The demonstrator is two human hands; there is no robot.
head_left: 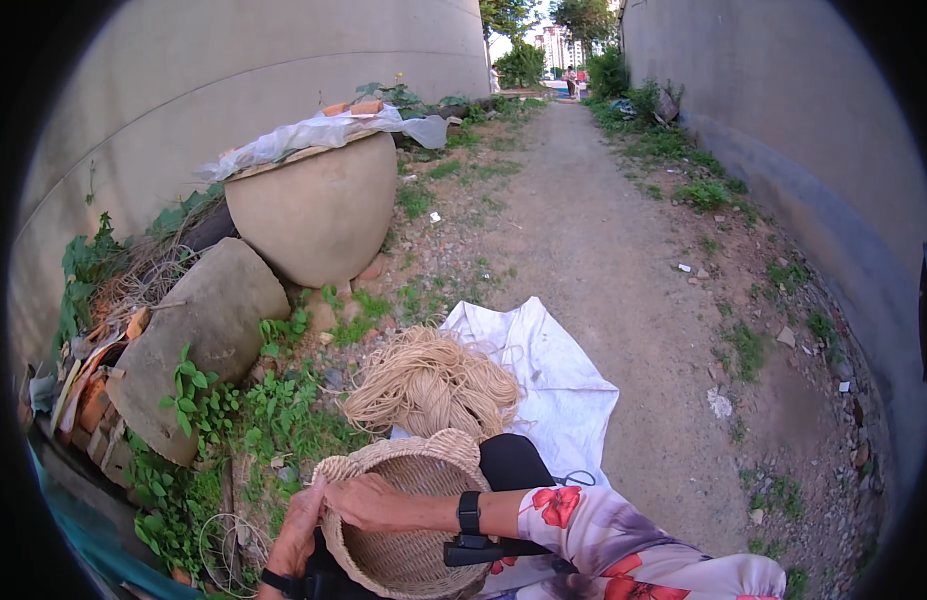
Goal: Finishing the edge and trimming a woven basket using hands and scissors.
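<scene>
A round woven basket [446, 446] of tan cord sits tilted at my lap, its rim wavy and its opening facing up toward me. My left hand [298, 525] is closed on the left side of the rim. Reaching across the opening, my right hand [367, 502] meets it there with its fingers pressed together. Whatever the right fingertips pinch is hidden. Just beyond the basket lies a loose heap of tan twine [434, 385], partly on a white sheet [569, 385]. Dark loop handles [576, 478], apparently of scissors, show beside my right sleeve.
A large clay vat [319, 215] stands at the left, covered with plastic sheeting [284, 140] and bricks [367, 107]. A curved slab [199, 340] leans nearer, among weeds. The dirt path [624, 240] runs between two grey walls [784, 90] toward distant people.
</scene>
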